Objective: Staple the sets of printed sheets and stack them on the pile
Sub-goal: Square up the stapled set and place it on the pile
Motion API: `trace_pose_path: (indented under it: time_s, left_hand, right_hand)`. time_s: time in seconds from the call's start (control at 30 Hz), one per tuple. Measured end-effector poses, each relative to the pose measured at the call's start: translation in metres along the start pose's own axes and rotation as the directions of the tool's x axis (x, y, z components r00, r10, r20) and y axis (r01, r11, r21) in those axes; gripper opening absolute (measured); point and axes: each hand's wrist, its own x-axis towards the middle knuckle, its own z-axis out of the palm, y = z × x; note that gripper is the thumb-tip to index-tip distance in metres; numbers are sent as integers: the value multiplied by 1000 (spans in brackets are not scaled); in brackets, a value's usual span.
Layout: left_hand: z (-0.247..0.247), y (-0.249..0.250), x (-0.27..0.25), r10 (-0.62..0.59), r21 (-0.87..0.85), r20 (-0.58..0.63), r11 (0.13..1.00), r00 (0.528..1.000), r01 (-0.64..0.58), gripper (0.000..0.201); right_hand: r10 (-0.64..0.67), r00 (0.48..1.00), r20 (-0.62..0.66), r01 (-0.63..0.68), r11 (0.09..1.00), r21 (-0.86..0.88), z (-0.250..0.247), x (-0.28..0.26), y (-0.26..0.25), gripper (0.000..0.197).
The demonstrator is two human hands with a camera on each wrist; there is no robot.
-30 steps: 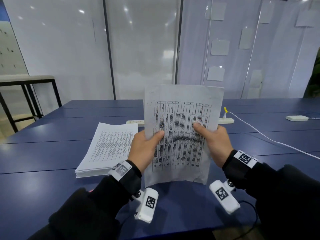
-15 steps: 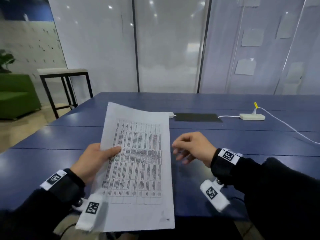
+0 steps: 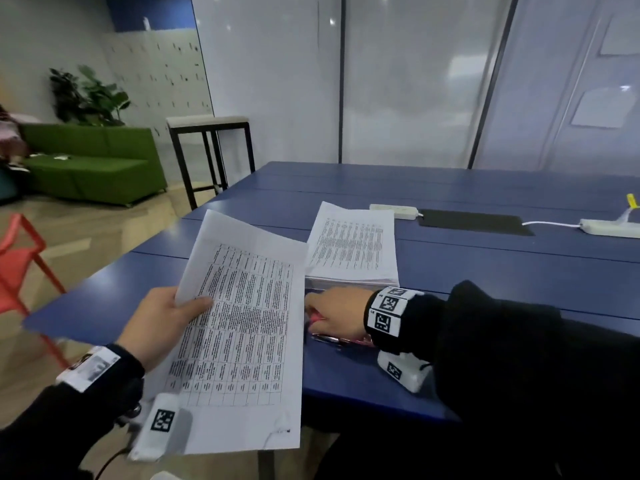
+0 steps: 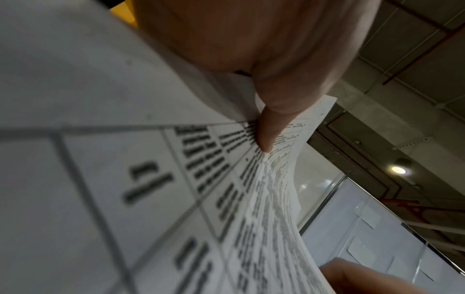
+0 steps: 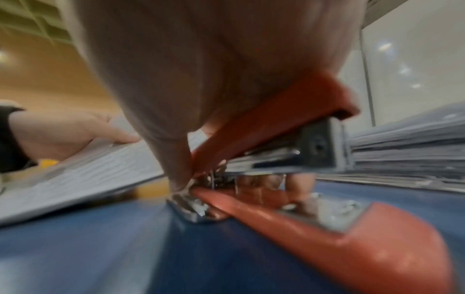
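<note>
Sheet set (image 3: 242, 327) pinched in left hand (image 3: 156, 327); red stapler (image 5: 276, 123), mostly hidden, under right hand's (image 3: 337, 317) grip.

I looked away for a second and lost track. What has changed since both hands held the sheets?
The right hand let go of the set of sheets, moved down to the table and took hold of the red stapler in front of the pile. The left hand still pinches the set, now alone, and the pile has not moved.

Black sleeves (image 3: 502, 344) cover both arms. Each wrist wears a black band with white square-coded tags (image 3: 386, 311); a white tagged camera block (image 3: 403, 370) hangs below each band.
</note>
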Motion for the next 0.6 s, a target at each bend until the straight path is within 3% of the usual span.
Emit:
trace_pose_path:
  time_s: [0.1,0.13,0.2,0.3,0.37,0.43,0.5,0.57,0.6]
  left_hand:
    - [2,20,-4,36,-15,23,999,999,-36,29]
    - [3,25,-5,47,-31,42,998,998,-45,26]
    - [11,38,-10,69,-46,103,997,992,-65,20]
    - [35,58,-19,73,-75,245,996,967,-56,23]
    - [55,66,-20,83,-101,329,993,941,-53,21]
    - [73,77,-19,122,-132,428,989,896,-72,28]
    - [93,89,-13,185,-110,481,982,857,-150,39]
    - [114,105,-9,260,-6,503,955,824,-298,31]
    - [123,114,-8,286,40,512,934,810,-355,30]
  right_hand:
    - [91,996,-21,-83,962,260,-3,-16,17,37]
    - [145,988,-51,-111,902,418,-4,-25,29,38]
    - [292,949,-122,-119,686,717,-3,-51,56,44]
    - [575,806,-139,-53,304,951,18,-94,89,53]
    - [741,670,-28,34,7,999,24,-127,105,46]
    - [826,555,99,132,-205,970,28,-158,129,45]
    - [877,454,156,247,-292,924,25,-188,152,48]
    - [917,338,212,325,-325,888,22,-214,169,55]
    - [924,306,231,341,-333,879,20,-226,173,58]
